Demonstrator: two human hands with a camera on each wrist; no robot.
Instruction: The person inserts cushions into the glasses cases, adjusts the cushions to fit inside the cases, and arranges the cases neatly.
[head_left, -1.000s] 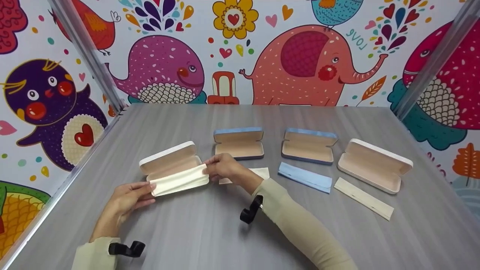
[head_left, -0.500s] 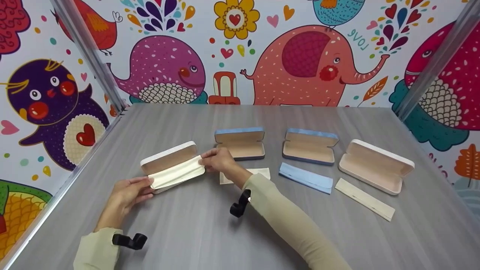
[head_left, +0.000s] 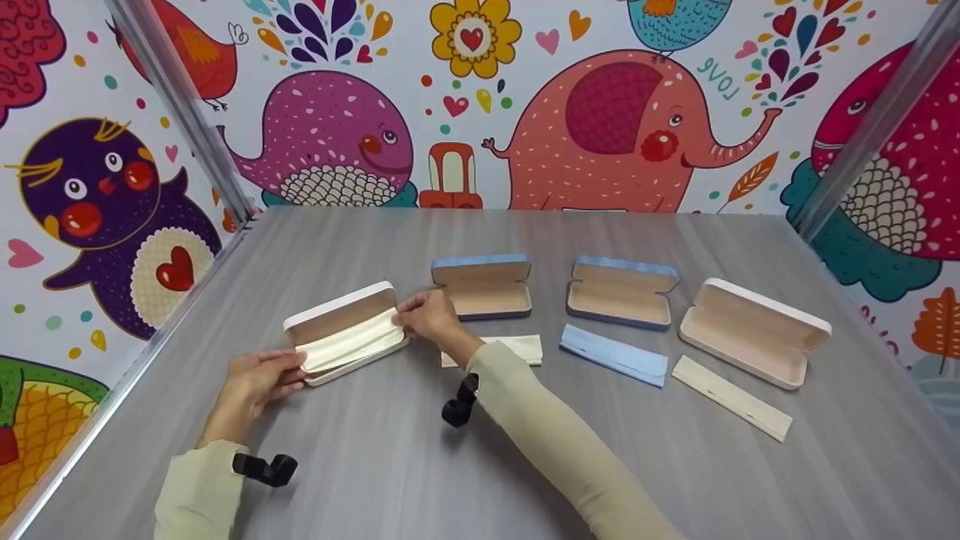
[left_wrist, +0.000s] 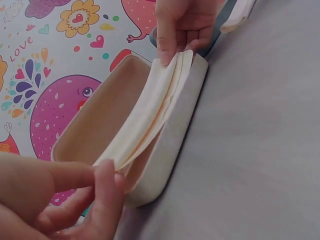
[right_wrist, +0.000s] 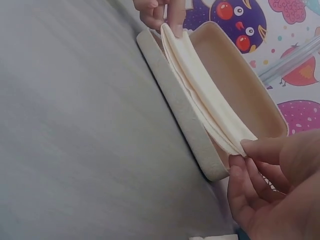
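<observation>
Both hands pinch the folded cream cloth (head_left: 351, 341) by its ends — left hand (head_left: 259, 379), right hand (head_left: 427, 315) — now lowered farther into the open white case (head_left: 341, 315) on the worktop (head_left: 480, 465).

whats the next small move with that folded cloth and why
Probably lower the cream cloth flat into the open white case and let go. The left hand and right hand each pinch one end, and the cloth already sits in the tray's mouth, not yet flat.
</observation>
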